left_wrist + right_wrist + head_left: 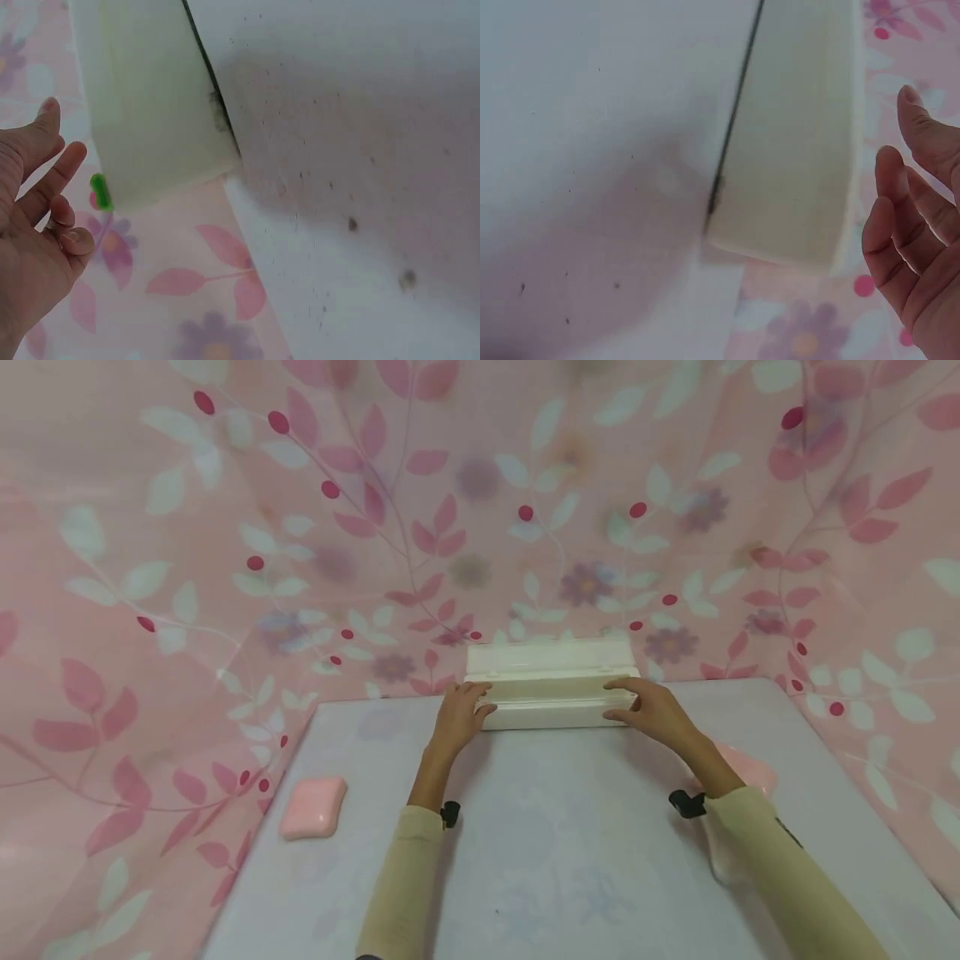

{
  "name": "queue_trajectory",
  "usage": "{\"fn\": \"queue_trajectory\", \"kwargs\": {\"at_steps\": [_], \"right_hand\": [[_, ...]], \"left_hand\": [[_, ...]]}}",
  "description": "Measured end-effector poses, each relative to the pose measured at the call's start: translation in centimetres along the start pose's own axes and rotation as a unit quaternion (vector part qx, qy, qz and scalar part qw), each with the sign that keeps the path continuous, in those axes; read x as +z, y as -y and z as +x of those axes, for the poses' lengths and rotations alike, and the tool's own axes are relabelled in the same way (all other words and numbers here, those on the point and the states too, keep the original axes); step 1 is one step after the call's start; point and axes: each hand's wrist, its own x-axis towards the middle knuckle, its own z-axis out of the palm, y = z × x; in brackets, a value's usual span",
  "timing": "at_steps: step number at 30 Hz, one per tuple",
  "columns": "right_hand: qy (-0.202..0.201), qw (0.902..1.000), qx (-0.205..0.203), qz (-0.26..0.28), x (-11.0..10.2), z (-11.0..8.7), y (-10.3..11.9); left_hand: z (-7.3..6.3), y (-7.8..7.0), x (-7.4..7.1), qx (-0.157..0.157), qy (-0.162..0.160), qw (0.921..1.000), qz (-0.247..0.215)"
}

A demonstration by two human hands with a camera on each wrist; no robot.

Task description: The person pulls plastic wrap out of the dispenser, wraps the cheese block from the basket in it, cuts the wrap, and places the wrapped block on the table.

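"Pink floral cloth (450,468) hangs behind the tabletop (555,852). Container?"
"I see a long white box (551,719), lid (551,654) raised, pale inner walls (551,687) showing."
"Fingers (56,180)?"
"Wide, loosely bent. The box sits between the left hand (456,714) and right hand (658,710), near both."

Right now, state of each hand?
Left hand: open, at the left end of the white box.
Right hand: open, at its right end.

Head view forward, downward; wrist views close; all share white box (555,717).
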Motion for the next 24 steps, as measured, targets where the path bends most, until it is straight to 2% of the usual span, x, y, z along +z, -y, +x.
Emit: {"fn": "queue_trajectory", "kwargs": {"at_steps": [2,5,8,11,18,24], "right_hand": [[0.014,0.9998,0.012,0.008,0.5,1.1,-0.4],[0.043,0.9983,0.037,0.017,0.9,2.2,-1.0],[0.075,0.9954,0.06,0.007,1.2,3.1,-1.4],[0.106,0.9919,0.069,-0.018,1.2,3.8,-1.7],[0.149,0.9872,0.056,-0.017,1.0,5.2,-1.8],[0.164,0.982,0.085,0.039,1.1,6.0,-2.3]], "left_hand": [[0.7,0.3,0.6,0.014,0.002,0.9998,0.016],[1.4,0.3,1.4,0.015,0.033,0.9988,0.034],[1.9,-0.1,1.5,-0.007,0.069,0.9969,0.038],[2.2,-0.2,1.5,-0.028,0.086,0.9951,0.04],[2.9,-0.1,1.2,-0.054,0.09,0.9945,-0.003],[3.2,0.3,1.7,-0.071,0.081,0.9941,-0.005]]}}
